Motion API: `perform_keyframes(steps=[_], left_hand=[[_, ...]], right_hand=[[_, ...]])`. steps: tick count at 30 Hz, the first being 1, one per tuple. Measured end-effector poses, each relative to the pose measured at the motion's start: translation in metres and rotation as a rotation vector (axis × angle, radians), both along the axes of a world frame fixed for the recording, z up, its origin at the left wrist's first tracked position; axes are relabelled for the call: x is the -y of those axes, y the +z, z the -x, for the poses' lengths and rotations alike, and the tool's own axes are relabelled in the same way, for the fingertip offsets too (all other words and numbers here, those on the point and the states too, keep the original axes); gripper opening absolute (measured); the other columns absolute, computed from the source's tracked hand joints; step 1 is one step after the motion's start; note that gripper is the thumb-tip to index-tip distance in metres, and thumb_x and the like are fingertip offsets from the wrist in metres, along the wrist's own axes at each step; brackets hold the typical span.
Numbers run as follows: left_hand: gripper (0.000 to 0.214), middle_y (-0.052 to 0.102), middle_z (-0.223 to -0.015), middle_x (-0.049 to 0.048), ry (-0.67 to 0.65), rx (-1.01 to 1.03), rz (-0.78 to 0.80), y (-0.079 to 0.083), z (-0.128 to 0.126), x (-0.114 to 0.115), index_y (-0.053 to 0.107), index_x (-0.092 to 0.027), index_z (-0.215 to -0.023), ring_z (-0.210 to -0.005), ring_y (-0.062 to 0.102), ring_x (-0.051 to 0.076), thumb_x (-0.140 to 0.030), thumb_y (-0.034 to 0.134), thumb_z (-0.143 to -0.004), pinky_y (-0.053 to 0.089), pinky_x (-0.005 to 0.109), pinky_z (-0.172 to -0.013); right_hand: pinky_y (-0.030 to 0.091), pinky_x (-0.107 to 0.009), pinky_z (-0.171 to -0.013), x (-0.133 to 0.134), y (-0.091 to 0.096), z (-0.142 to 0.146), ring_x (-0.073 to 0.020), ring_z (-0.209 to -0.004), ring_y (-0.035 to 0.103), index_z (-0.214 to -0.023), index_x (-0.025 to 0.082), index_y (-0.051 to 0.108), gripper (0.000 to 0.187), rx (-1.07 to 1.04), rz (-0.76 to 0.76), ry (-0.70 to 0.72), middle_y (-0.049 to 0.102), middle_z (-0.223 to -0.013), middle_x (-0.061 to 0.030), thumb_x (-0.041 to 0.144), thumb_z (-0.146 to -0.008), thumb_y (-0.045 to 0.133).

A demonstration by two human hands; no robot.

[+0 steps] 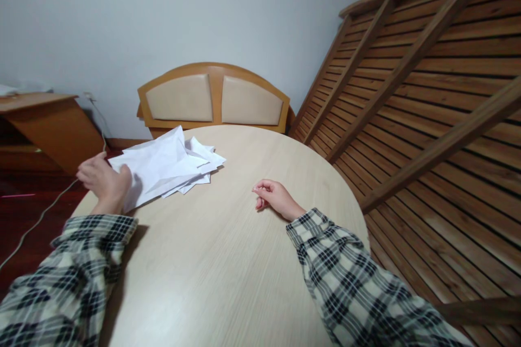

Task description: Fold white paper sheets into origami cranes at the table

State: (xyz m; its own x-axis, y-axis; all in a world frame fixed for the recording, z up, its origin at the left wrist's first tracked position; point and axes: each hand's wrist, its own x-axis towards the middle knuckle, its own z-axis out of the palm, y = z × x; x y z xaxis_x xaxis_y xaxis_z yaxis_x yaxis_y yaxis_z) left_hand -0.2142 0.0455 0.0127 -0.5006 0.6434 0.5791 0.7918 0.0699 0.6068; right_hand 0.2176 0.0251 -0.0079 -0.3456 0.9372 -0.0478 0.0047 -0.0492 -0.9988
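A loose, uneven pile of creased white paper sheets [158,162] lies on the left part of the round table. At its left edge is my left hand [106,179], thumb apart from the fingers and close to the top sheet. I cannot tell whether the thumb touches the paper. No sheet shows gripped between those fingers. My right hand [273,196] rests over the middle of the table, apart from the pile, with its fingers curled and thumb against the index finger. Nothing shows in it.
The pale round table [228,260] stands before a wooden headboard [217,95] with cream panels. A slatted wooden bed frame [439,135] leans along the right side. At left are a wooden desk [44,130] and a white cable [44,214] running across the dark floor.
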Motion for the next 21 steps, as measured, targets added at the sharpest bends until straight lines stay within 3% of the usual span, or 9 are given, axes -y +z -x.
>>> perform_keyframes(steps=[2, 8, 14, 18, 21], left_hand=[[0.05, 0.036, -0.141, 0.0218, 0.104, -0.108, 0.042, 0.001, -0.017, -0.001, 0.047, -0.011, -0.129, -0.132, 0.03, 0.044, -0.033, 0.059, -0.086, 0.024, 0.06, -0.108], [0.051, 0.04, -0.151, 0.0207, -0.096, -0.495, 0.298, -0.009, -0.078, -0.021, 0.053, -0.011, -0.138, -0.141, 0.031, 0.037, -0.037, 0.043, -0.095, 0.025, 0.051, -0.116], [0.065, 0.037, -0.159, 0.0174, -0.25, -0.493, 0.729, -0.031, -0.105, -0.051, 0.043, -0.018, -0.15, -0.145, 0.032, 0.04, -0.055, 0.027, -0.098, 0.024, 0.059, -0.115], [0.068, 0.031, -0.162, 0.0169, -0.268, -0.499, 0.753, -0.035, -0.103, -0.058, 0.038, -0.018, -0.153, -0.148, 0.027, 0.04, -0.057, 0.023, -0.099, 0.022, 0.06, -0.116], [0.064, 0.041, -0.156, 0.0183, -0.264, -0.539, 0.671, -0.033, -0.104, -0.053, 0.048, -0.017, -0.146, -0.143, 0.034, 0.041, -0.054, 0.027, -0.098, 0.027, 0.06, -0.113]], right_hand=[[0.055, -0.023, -0.049, 0.0, 0.0, 0.0, -0.0124, -0.049, 0.064, -0.086, 0.017, 0.059, 0.033, 0.003, 0.001, -0.004, 0.062, -0.053, 0.0025, 0.044, -0.076, 0.075], [0.056, -0.023, -0.052, 0.001, -0.001, 0.001, -0.0121, -0.05, 0.064, -0.086, 0.017, 0.059, 0.03, 0.012, 0.006, -0.004, 0.061, -0.053, 0.0034, 0.041, -0.079, 0.074], [0.055, -0.023, -0.052, 0.002, -0.002, 0.002, -0.0123, -0.049, 0.063, -0.086, 0.017, 0.058, 0.031, 0.021, -0.01, 0.011, 0.061, -0.052, 0.0033, 0.043, -0.078, 0.073], [0.054, -0.025, -0.052, 0.002, -0.004, 0.002, -0.013, -0.05, 0.062, -0.087, 0.018, 0.058, 0.036, 0.041, -0.047, -0.008, 0.06, -0.053, 0.0036, 0.049, -0.077, 0.071], [0.054, -0.028, -0.055, 0.002, -0.008, 0.002, -0.0142, -0.053, 0.062, -0.09, 0.018, 0.059, 0.037, 0.084, -0.128, -0.065, 0.059, -0.056, 0.0038, 0.053, -0.079, 0.067]])
